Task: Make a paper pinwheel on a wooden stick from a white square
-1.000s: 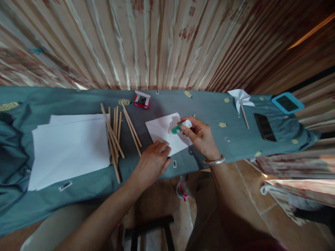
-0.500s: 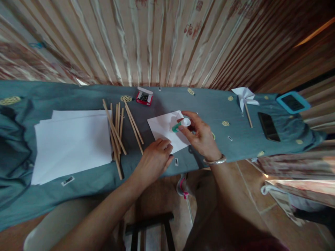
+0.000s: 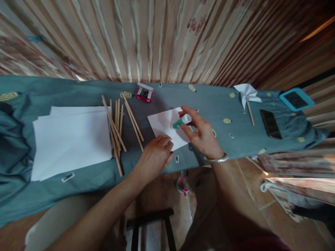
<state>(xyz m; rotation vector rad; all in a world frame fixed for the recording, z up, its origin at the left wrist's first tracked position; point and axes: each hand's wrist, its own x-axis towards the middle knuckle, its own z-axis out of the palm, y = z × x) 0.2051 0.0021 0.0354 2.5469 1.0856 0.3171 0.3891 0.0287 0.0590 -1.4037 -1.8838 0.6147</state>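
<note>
A square of white paper (image 3: 163, 122) lies on the cloth in front of me. My left hand (image 3: 157, 150) is closed, its bent fingers pressed together over the paper's near edge; the fingertips are partly hidden. Between the thumb and fingers of my right hand (image 3: 202, 131) is a green and white glue stick (image 3: 180, 122). It is tilted, white end up towards the hand and green end down at the paper. Whether the green end touches the paper, I cannot tell.
On the left lies a stack of white paper (image 3: 72, 139), with several wooden sticks (image 3: 115, 129) beside it. Behind stands an opened red box (image 3: 144, 93) of small dark metal pieces. A paper pinwheel (image 3: 247, 93), a black phone (image 3: 270, 123) and a blue-framed device (image 3: 297, 99) lie right.
The camera view has shifted slightly, so the table things appear a little higher. The glue stick tilts a little more; both hands keep their holds.
</note>
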